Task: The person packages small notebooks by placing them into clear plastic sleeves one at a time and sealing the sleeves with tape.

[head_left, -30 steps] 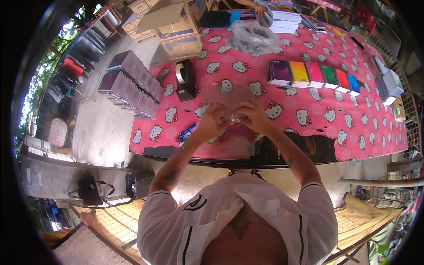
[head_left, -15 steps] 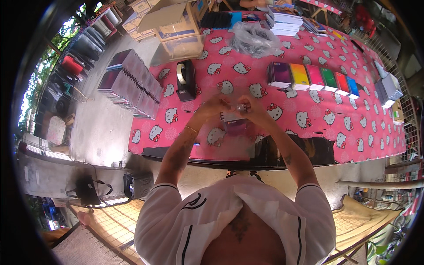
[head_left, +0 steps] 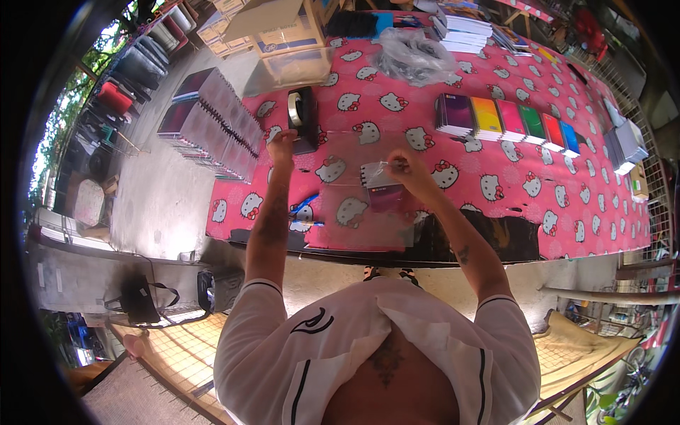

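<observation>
Left hand [head_left: 282, 144] now reaches tape dispenser [head_left: 303, 120]; right hand [head_left: 409, 172] pinches notebook [head_left: 382, 188].

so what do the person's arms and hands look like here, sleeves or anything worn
Both forearms are bare, coming out of short white sleeves edged with a thin dark stripe. The shirt is white with a black swirl mark on the left chest side. The right forearm carries a small dark mark, likely a tattoo. The left hand and right hand wear no gloves; rings or a watch are too small to tell.

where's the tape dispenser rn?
Head view, upper left of centre: the black tape dispenser stands on the pink tablecloth, right above the left hand, which is reaching at it, left of the coloured notebook row.
</observation>
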Available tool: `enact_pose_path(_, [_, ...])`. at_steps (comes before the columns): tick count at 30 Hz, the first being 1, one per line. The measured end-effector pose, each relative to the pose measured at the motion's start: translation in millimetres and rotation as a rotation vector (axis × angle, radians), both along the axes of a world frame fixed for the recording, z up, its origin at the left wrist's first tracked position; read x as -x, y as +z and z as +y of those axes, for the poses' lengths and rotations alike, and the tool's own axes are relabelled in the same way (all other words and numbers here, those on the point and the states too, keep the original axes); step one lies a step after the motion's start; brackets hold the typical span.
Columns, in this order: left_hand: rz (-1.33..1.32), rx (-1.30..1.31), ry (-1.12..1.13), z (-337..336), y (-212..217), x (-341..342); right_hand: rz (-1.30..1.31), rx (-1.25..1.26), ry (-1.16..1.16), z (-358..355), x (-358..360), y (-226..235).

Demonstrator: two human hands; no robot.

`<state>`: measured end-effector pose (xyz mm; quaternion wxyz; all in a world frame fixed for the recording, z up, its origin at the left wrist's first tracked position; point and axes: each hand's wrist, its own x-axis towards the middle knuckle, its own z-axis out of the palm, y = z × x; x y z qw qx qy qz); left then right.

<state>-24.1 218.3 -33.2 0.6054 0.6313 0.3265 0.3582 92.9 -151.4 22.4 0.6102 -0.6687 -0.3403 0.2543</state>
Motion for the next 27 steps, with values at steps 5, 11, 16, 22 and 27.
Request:
enact_pose_path(5, [-0.197, 0.258, 0.113, -25, -22, 28, -0.049, -0.042, -0.03, 5, 2, -8])
enact_pose_path(11, [0.939, -1.229, -0.249, -48, 100, 0, -0.065, -0.081, -0.08, 5, -3, -19])
enact_pose_path(16, [0.546, -1.047, -1.315, -168, 174, -65, 0.071, -0.075, -0.108, 1, 2, -12])
enact_pose_path(22, [0.941, -0.653, -1.537, -128, 100, -114, 0.125, -0.09, 0.046, -1, 3, 0])
enact_pose_path(27, [0.375, 0.197, -1.184, -151, 27, -75, -0.268, 0.069, -0.024, -15, -1, 3])
